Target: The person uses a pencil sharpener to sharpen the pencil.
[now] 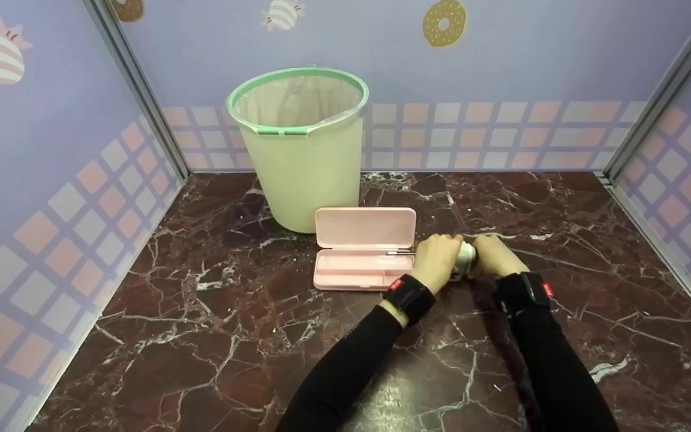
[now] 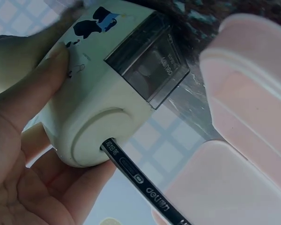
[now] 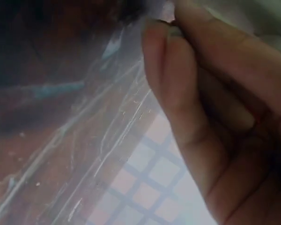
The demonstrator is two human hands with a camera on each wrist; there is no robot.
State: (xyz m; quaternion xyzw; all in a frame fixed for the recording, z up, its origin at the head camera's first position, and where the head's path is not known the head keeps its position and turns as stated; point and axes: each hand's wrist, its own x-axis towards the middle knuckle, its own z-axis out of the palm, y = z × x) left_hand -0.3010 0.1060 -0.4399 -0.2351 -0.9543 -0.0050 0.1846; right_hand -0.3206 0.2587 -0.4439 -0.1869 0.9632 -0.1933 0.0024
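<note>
Nearest us, two black sleeves reached across the dark red-brown, white-veined marbled bench, each ending in a black wrist strap with a red tag. Beyond them, right of the middle, the left hand gripped a cream pencil sharpener with a smoky clear box, its thumb and fingers round the body. We saw a slim black pencil with pale lettering sticking out leftward from the hole in its end. The right hand sat at the sharpener's right end, fingers curled together; we could not tell what they pinched. Just left lay an open pink pencil case, its lid raised on the far side. Farther left stood a pale green bin with a green rim and clear liner, before a lavender wall bearing pastel checks.
</note>
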